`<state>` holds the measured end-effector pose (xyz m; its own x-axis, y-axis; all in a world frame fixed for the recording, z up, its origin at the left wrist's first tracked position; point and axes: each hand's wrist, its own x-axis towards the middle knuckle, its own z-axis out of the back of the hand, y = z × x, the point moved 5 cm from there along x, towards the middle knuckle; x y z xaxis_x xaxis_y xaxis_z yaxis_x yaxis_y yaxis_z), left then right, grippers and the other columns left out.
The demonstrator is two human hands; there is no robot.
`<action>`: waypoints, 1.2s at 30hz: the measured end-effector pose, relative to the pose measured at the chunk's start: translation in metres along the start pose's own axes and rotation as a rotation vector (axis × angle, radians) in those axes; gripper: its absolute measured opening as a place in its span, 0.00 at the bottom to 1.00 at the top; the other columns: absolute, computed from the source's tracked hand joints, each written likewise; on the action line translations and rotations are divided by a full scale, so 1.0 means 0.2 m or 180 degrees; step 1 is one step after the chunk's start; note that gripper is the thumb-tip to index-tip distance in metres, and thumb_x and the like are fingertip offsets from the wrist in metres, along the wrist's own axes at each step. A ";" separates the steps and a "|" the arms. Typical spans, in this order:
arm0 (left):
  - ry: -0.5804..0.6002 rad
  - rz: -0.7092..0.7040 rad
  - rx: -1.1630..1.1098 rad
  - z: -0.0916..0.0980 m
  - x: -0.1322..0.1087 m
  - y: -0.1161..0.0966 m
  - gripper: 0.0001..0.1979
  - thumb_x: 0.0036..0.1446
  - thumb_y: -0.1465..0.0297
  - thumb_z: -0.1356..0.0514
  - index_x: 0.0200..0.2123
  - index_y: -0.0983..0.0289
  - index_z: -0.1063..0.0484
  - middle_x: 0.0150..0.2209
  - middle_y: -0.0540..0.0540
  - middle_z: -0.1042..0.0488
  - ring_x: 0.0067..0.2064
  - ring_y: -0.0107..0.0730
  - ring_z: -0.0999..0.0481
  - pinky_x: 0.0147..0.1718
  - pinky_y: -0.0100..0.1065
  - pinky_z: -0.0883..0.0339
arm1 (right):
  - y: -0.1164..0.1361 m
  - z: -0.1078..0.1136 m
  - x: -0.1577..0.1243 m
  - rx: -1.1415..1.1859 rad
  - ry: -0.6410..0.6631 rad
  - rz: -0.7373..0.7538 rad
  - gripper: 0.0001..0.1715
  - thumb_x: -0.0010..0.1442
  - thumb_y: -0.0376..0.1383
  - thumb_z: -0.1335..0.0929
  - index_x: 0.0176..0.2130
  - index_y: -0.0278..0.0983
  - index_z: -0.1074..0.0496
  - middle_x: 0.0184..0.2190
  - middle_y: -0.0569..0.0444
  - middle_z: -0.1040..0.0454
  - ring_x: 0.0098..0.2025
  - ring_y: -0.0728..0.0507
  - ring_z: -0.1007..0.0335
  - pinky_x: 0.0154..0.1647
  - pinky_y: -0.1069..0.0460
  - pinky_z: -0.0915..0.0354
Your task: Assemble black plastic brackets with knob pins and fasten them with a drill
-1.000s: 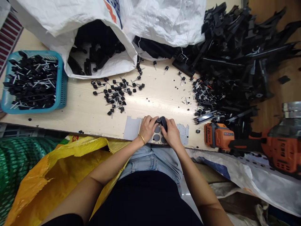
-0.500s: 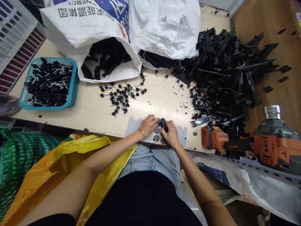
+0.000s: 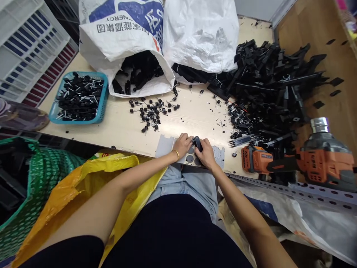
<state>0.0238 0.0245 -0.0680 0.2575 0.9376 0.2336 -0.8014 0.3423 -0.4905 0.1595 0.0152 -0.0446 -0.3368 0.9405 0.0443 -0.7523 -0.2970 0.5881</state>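
A small black part (image 3: 196, 142) sits at the table's (image 3: 122, 126) near edge over a grey sheet (image 3: 167, 146), pinched between both hands. The left hand (image 3: 183, 144) and right hand (image 3: 205, 153) close their fingers on it from either side, seemingly to steady it. Loose pins (image 3: 152, 111) lie beyond, a drill (image 3: 281, 163) to the right.

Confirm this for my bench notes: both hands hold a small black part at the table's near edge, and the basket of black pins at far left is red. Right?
Not quite. The head view shows the basket is blue, not red. The rest stands: left hand and right hand hold the small black part at the table's near edge.
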 end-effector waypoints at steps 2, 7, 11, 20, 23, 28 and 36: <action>0.0245 -0.0298 -0.0108 -0.02 0.00 -0.01 0.08 0.61 0.71 0.44 0.44 0.63 0.29 0.34 0.54 0.35 0.40 0.37 0.34 0.41 0.36 0.35 | 0.00 0.00 0.00 0.0008 0.0005 -0.0018 0.19 0.56 0.35 0.38 0.46 0.35 0.30 0.35 0.50 0.35 0.38 0.41 0.36 0.40 0.48 0.35; 0.0035 0.0016 -0.0099 -0.02 0.02 0.00 0.12 0.63 0.72 0.47 0.48 0.66 0.29 0.35 0.56 0.34 0.41 0.39 0.34 0.41 0.38 0.34 | 0.00 0.00 0.01 0.0018 -0.0003 -0.0078 0.20 0.56 0.35 0.38 0.48 0.34 0.31 0.35 0.49 0.35 0.39 0.40 0.35 0.41 0.46 0.34; 0.0420 -0.0387 -0.0264 -0.02 0.07 0.02 0.13 0.64 0.69 0.47 0.48 0.64 0.29 0.34 0.55 0.34 0.40 0.38 0.34 0.40 0.38 0.34 | 0.00 -0.01 0.00 0.0072 0.0074 -0.0137 0.24 0.56 0.35 0.38 0.52 0.33 0.33 0.37 0.48 0.35 0.40 0.40 0.34 0.42 0.46 0.33; 0.0145 -0.0329 -0.0685 -0.05 0.10 0.02 0.14 0.64 0.70 0.49 0.49 0.65 0.28 0.32 0.55 0.35 0.38 0.38 0.34 0.36 0.39 0.35 | -0.03 -0.01 -0.01 0.0176 0.0199 -0.0271 0.28 0.57 0.33 0.38 0.58 0.37 0.38 0.38 0.48 0.35 0.40 0.40 0.32 0.41 0.46 0.30; 0.0468 -0.0859 -0.0990 -0.05 0.12 0.00 0.12 0.63 0.67 0.46 0.47 0.63 0.27 0.32 0.54 0.35 0.37 0.36 0.34 0.36 0.37 0.35 | -0.05 -0.02 -0.02 0.0156 0.0204 -0.0384 0.29 0.57 0.34 0.38 0.58 0.37 0.38 0.39 0.47 0.35 0.41 0.39 0.32 0.40 0.46 0.29; -0.0035 0.0161 -0.0795 -0.05 0.08 -0.02 0.16 0.61 0.73 0.48 0.50 0.64 0.28 0.32 0.54 0.35 0.36 0.37 0.35 0.38 0.39 0.36 | -0.06 -0.04 -0.03 0.0221 0.0285 -0.0493 0.32 0.58 0.34 0.38 0.62 0.39 0.42 0.40 0.46 0.34 0.40 0.39 0.31 0.39 0.45 0.29; -0.0352 0.0412 -0.0693 -0.05 0.03 -0.11 0.16 0.60 0.75 0.48 0.50 0.67 0.28 0.32 0.55 0.36 0.37 0.37 0.35 0.39 0.38 0.36 | -0.05 -0.04 -0.02 0.0205 0.0257 -0.0579 0.31 0.58 0.34 0.38 0.61 0.35 0.40 0.41 0.45 0.33 0.41 0.38 0.31 0.40 0.45 0.29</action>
<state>0.0477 0.0238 -0.0637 0.0904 0.9662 0.2414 -0.6857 0.2362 -0.6885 0.1639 0.0123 -0.0570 -0.2449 0.9607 -0.1309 -0.7679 -0.1098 0.6311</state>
